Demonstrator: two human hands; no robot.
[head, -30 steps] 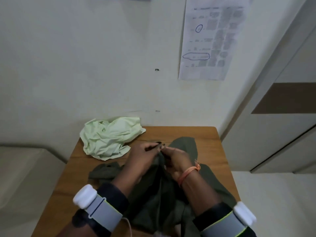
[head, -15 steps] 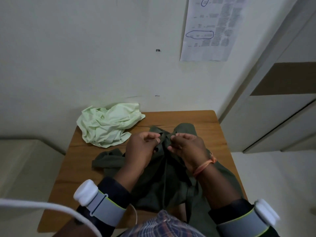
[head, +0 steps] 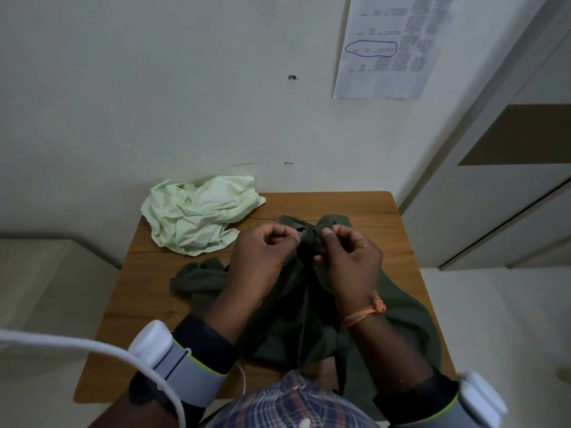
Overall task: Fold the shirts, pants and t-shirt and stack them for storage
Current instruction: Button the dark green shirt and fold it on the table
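The dark olive-green button-up shirt (head: 309,310) lies spread across the brown wooden worktop (head: 148,291), its collar end toward twelve o'clock and its hem hanging over the near edge at six o'clock. The left hand (head: 262,261) pinches the shirt's placket near the collar, thumb and forefinger closed on what looks like a small pale button (head: 299,233). The right hand (head: 349,257), at three o'clock from the left, has its fingers curled round the facing edge of the cloth, and the two edges are drawn together between the hands. The grip suggests that the person is fastening the top of the shirt so that the front panels stay aligned when it is folded; this is a judgement, since the buttonhole itself is too dark to make out.

A crumpled pale green garment (head: 197,220) sits at ten o'clock from the hands, near the worktop's far left corner and apart from the dark shirt, apparently waiting its turn. No folded stack shows, so the task seems to be at an early stage.

The worktop stands against a cream wall (head: 154,103). A printed paper sheet (head: 386,47) with a blue pen oval hangs at one o'clock, and a pale door (head: 509,180) with a brown panel stands at three o'clock.
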